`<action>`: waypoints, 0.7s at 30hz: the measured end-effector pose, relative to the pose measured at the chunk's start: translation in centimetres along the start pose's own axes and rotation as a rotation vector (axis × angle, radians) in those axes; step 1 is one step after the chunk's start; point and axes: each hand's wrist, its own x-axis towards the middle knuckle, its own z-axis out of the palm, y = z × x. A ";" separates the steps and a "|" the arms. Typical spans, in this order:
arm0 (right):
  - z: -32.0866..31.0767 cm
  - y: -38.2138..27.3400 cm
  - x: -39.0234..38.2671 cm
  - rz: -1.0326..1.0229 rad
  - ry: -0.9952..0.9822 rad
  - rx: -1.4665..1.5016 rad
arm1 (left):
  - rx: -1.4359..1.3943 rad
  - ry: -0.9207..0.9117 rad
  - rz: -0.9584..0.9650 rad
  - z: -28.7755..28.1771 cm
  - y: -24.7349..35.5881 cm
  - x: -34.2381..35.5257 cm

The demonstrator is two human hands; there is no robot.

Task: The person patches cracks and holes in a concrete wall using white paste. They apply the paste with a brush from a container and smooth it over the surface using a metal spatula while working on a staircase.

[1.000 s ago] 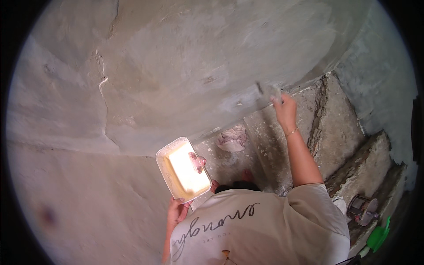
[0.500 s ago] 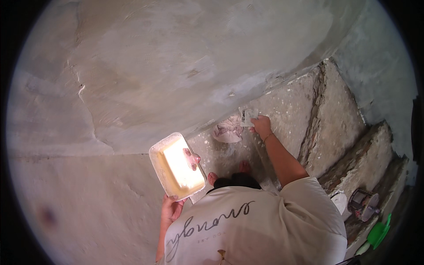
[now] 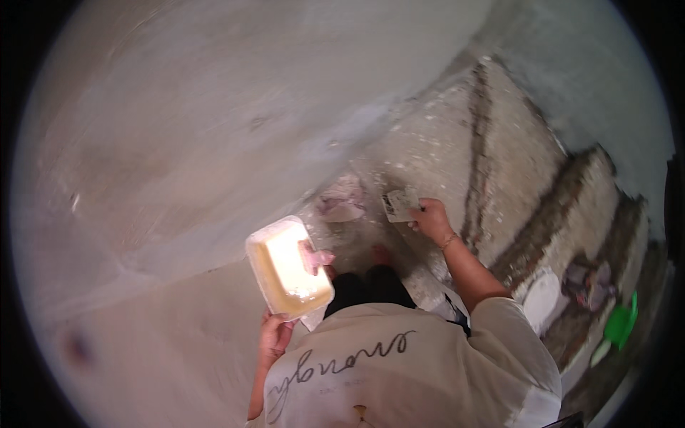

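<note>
My left hand (image 3: 276, 335) grips the near end of a white rectangular plastic tub (image 3: 258, 251), fingers closed on its rim. The tub tilts toward me, and its inside is brightly lit. A crumpled pinkish piece (image 3: 316, 257), perhaps cloth, lies at the tub's right side; its kind is unclear. Off to the right, my right hand (image 3: 432, 219) is closed round the edge of a small flat, pale rectangular scraper (image 3: 401, 205), smudged with grey. The scraper is held in the air above the floor, apart from the tub.
A crumpled pale bag (image 3: 342, 198) lies on the floor beyond the tub. Smooth grey wall (image 3: 214, 107) fills the far left. Rough-edged concrete steps (image 3: 531, 228) run down the right, holding a white object (image 3: 542, 299), a dark item (image 3: 589, 283) and a green one (image 3: 621, 321).
My view has turned, so wall and steps shift in it. My right hand has drawn the scraper nearer to me, away from the wall. The left hand still holds the tub.
</note>
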 end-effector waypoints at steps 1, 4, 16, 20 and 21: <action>-0.9 -0.3 -1.4 -0.025 0.049 -0.043 | 0.018 -0.004 0.007 0.7 0.7 0.4; -3.7 -2.4 -5.6 -0.040 0.209 -0.128 | 0.058 -0.052 0.012 1.6 2.3 1.3; -19.6 -2.1 -31.3 0.235 1.301 -1.006 | 0.232 -0.278 -0.034 4.6 4.6 3.2; -22.6 5.9 -33.8 0.454 1.343 -1.079 | 0.317 -0.314 -0.107 4.8 4.6 4.2; -23.8 8.4 -33.8 0.449 1.351 -1.098 | 0.350 -0.317 -0.119 5.0 4.4 4.3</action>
